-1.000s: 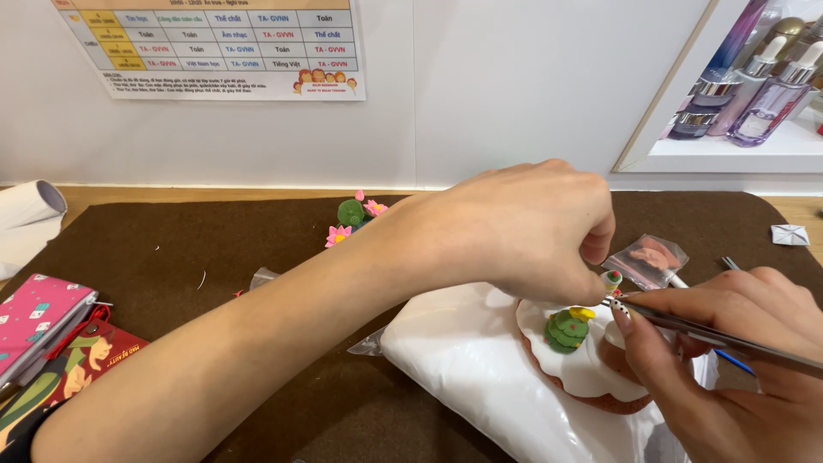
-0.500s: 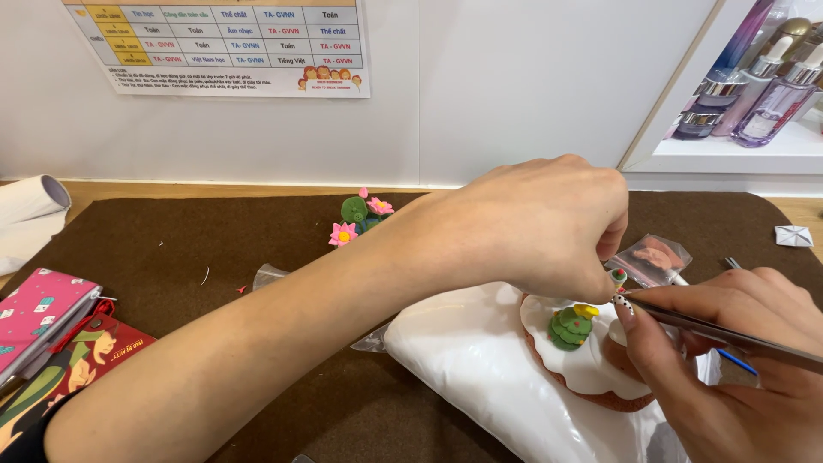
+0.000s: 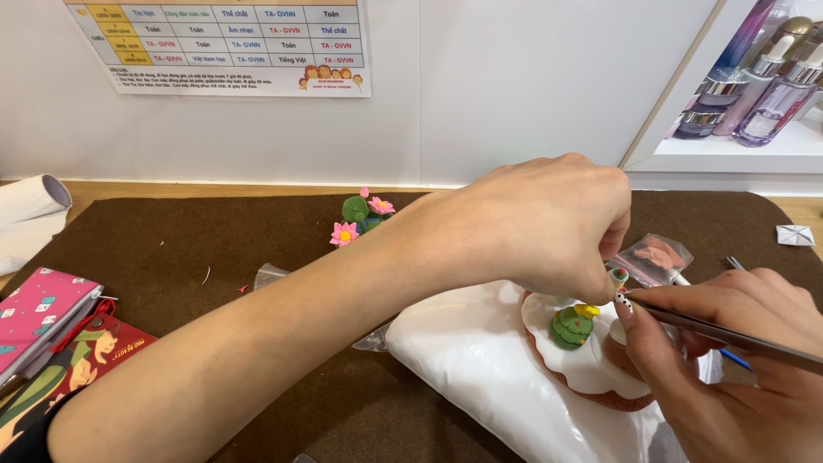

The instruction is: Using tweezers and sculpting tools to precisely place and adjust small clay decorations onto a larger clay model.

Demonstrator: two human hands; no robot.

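Head view: left hand (image 3: 549,223) reaches across, fingers pinched shut on a tiny clay bit (image 3: 619,276). Right hand (image 3: 737,360) grips a thin metal tool (image 3: 729,336), tip just beside that bit. Little green clay tree (image 3: 572,327) sits under both hands on a white disc (image 3: 591,369), atop a white bag (image 3: 480,360). Pink flowers (image 3: 360,219) lie behind the left wrist.

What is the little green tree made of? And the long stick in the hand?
The little green tree looks like soft modelling clay: matte, lumpy layers, with a yellow blob on top. The long stick in the right hand looks like metal: thin, grey and shiny.
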